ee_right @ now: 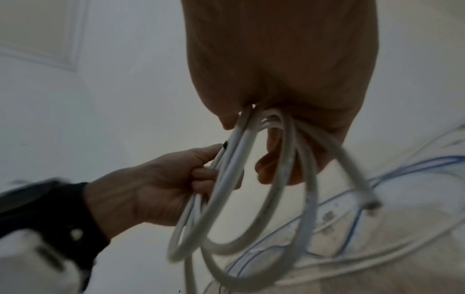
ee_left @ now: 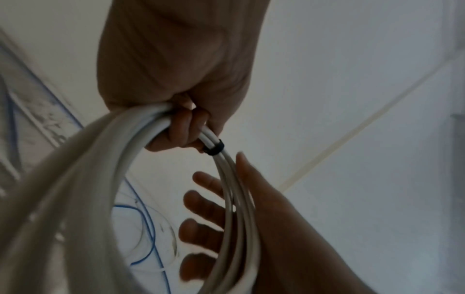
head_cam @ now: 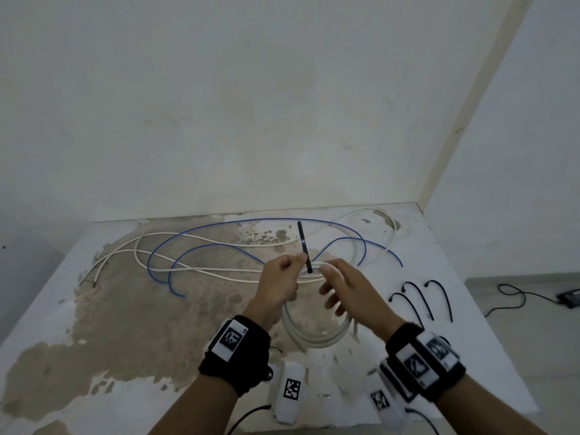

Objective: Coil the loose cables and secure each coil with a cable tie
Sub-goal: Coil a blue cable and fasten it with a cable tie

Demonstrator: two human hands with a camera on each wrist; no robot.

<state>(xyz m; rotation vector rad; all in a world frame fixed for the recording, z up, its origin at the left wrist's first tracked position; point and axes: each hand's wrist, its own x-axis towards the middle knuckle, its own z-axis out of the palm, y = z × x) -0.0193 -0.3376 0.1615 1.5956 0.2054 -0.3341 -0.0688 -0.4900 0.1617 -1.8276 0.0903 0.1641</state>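
A coil of white cable (head_cam: 314, 342) hangs above the table between both hands. My left hand (head_cam: 281, 277) grips its top strands (ee_left: 234, 199) with curled fingers. A black cable tie (head_cam: 303, 246) loops round those strands just past my left fingers (ee_left: 181, 129), and its long tail sticks up. The tie's loop (ee_left: 214, 148) looks snug. My right hand (head_cam: 345, 287) has spread, fairly straight fingers (ee_left: 206, 210). The coil (ee_right: 241, 143) runs through the fork between its thumb and fingers. A loose blue cable (head_cam: 251, 219) and a loose white cable (head_cam: 219, 271) sprawl behind.
Three spare black cable ties (head_cam: 417, 296) lie to the right of my hands. White tagged devices (head_cam: 292, 390) sit at the table's front edge. The table (head_cam: 125, 324) meets the wall at the back. A black cord and a box (head_cam: 568, 296) lie on the floor to the right.
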